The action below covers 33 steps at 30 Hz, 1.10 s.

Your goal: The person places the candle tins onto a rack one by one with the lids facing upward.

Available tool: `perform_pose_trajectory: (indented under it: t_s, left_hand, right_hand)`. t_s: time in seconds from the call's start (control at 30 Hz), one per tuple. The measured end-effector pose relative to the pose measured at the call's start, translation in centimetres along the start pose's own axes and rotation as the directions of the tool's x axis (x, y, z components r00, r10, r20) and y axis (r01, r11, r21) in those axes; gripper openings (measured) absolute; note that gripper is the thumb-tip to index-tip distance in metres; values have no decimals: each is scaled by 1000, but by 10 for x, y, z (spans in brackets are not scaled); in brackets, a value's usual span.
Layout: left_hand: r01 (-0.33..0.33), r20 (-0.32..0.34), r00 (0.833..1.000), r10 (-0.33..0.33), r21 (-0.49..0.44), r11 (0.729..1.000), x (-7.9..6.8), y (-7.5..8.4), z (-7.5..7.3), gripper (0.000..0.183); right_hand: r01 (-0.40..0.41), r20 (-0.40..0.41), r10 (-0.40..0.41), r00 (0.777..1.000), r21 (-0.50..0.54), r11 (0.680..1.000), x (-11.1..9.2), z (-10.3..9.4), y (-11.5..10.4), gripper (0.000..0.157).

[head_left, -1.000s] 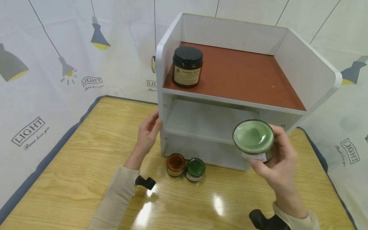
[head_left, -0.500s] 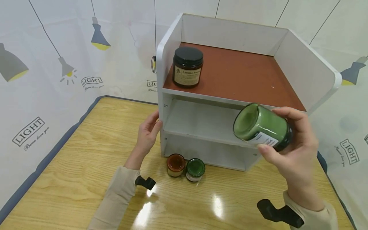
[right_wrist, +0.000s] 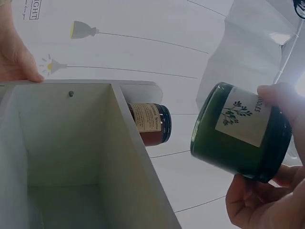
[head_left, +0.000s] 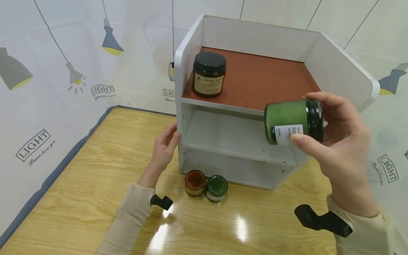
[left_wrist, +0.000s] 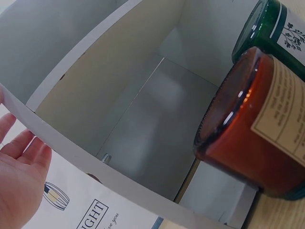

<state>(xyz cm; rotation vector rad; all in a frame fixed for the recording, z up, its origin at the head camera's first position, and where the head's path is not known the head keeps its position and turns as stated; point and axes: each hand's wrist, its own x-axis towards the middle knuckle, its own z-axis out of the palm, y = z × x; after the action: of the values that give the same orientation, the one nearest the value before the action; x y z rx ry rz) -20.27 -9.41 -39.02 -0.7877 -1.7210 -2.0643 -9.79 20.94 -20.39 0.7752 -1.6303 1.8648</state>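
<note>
My right hand (head_left: pixel 347 141) holds a green candle jar (head_left: pixel 287 120) by its dark lid end, thumb near the white label. The jar lies sideways in the air before the shelf unit's right part, its base pointing left. In the right wrist view, a plant drawing shows on the label of this jar (right_wrist: pixel 228 129). My left hand (head_left: pixel 164 148) touches the left outer side of the white shelf unit (head_left: pixel 223 152); in the left wrist view its fingers (left_wrist: pixel 26 148) lie fairly straight against the panel. Below stand an amber jar (head_left: pixel 195 182) and a smaller green jar (head_left: pixel 217 187), bases up.
A dark brown jar with a black lid (head_left: pixel 209 74) stands at the left of the unit's reddish-brown top (head_left: pixel 261 74). The small jars stand on the wooden table (head_left: pixel 127 141) by the lower shelf's front. A white cloth with printed lamps (head_left: pixel 137 63) hangs behind.
My right hand has risen and moved right, turning the green candle jar from base toward the camera to sideways with its label showing. The left hand has stayed in place.
</note>
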Motion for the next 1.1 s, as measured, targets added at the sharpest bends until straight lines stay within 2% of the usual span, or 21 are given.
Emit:
perform_pose_trajectory:
  t_s: [0.17, 0.3, 0.37, 0.4, 0.5, 0.53, 0.6, 0.73, 0.9, 1.1]
  left_hand:
    - [-9, 1, 1000, 9, 1, 1000, 0, 0, 0, 40]
    - [-5, 1, 1000, 5, 7, 1000, 1, 0, 1, 40]
    - [1, 4, 1000, -1, 6, 1000, 2, 1, 1, 39]
    - [3, 5, 1000, -3, 5, 1000, 2, 1, 1, 39]
    - [8, 4, 1000, -8, 3, 1000, 1, 1, 1, 38]
    - [9, 4, 1000, -9, 1, 1000, 1, 1, 1, 38]
    - [10, 3, 1000, -10, 2, 1000, 1, 1, 0, 39]
    - [9, 2, 1000, -9, 4, 1000, 0, 1, 1, 41]
    - [2, -1, 1000, -2, 3, 1000, 0, 1, 1, 44]
    - [7, -3, 1000, -7, 2, 1000, 0, 1, 1, 43]
  right_hand:
    - [-11, 40, 13, 999, -59, 998, 15, 3, -6, 56]
    - [-11, 73, 25, 997, -188, 982, 26, 7, -12, 55]
    - [12, 88, 17, 996, -313, 950, 31, 9, -13, 55]
    - [27, 95, 11, 995, -385, 923, 34, 10, -14, 54]
    - [72, 116, -4, 993, -580, 811, 43, 10, -15, 53]
    - [68, 115, 6, 993, -622, 780, 46, 10, -15, 52]
    - [46, 107, 35, 994, -669, 741, 51, 10, -16, 51]
    - [-36, 80, 128, 989, -701, 712, 61, 11, -15, 50]
    - [-130, 58, 245, 968, -716, 686, 72, 15, -11, 55]
    - [-168, 46, 316, 948, -770, 616, 79, 22, -5, 57]
